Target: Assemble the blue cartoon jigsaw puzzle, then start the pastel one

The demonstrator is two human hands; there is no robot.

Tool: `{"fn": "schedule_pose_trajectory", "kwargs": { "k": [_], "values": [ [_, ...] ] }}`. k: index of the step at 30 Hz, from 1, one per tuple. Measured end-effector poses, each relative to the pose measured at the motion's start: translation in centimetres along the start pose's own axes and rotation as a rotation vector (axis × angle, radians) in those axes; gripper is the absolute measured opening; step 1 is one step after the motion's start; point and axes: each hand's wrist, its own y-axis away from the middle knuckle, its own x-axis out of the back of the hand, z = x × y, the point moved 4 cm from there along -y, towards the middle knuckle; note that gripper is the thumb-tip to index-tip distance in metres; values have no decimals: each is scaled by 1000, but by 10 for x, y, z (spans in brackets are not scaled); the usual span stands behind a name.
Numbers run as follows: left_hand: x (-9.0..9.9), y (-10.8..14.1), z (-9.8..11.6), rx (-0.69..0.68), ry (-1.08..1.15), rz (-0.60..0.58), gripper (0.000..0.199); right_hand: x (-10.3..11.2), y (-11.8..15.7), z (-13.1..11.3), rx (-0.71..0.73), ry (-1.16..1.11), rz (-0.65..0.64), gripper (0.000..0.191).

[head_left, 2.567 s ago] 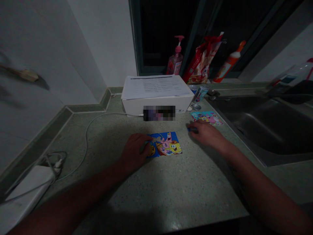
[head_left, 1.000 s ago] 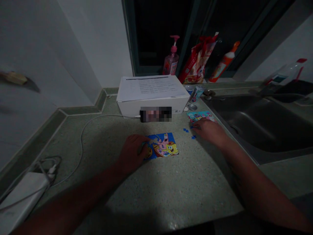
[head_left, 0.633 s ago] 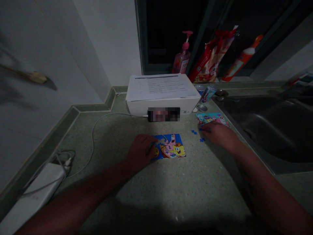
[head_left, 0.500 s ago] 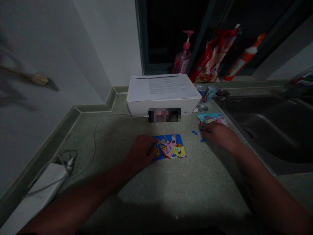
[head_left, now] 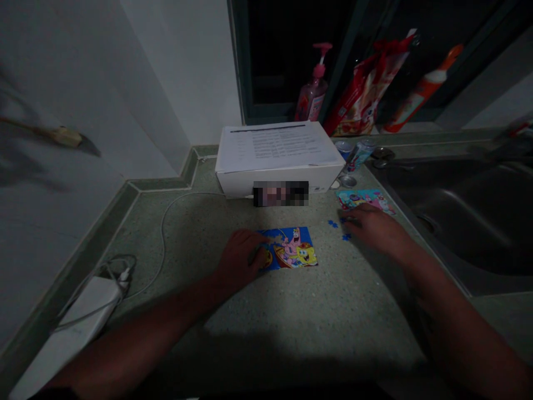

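Note:
A cartoon jigsaw puzzle lies on the counter with a gap near its upper left part. My left hand rests on its left edge, thumb and fingers apart, covering that side. Blue loose pieces lie to the right of the puzzle, with another loose piece below them. Over a further blue piece at the right is my right hand, its fingertips close together; what they hold, if anything, is too small to tell. Just beyond that hand lies a second cartoon picture, partly covered by it.
A white box with papers on top stands behind the puzzle. Cans stand by its right side. The sink is at the right, a power strip with a cable at the left. Bottles and a red bag line the window sill.
The view has shifted slightly. Both hands stay in nearly the same places, and the puzzle and loose pieces look unchanged.

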Motion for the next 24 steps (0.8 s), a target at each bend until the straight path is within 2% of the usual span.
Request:
{"fn": "schedule_pose_trajectory", "kwargs": {
  "k": [5, 15, 24],
  "values": [
    [0, 3, 1, 33, -23, -15, 24, -6, 1, 8, 36, -27, -29, 37],
    [-3, 5, -4, 2, -38, 40, 23, 2, -1, 4, -44, -31, -58, 34],
    [-4, 0, -4, 37, -48, 19, 23, -2, -2, 8, -16, -67, -30, 35]
  ]
}}
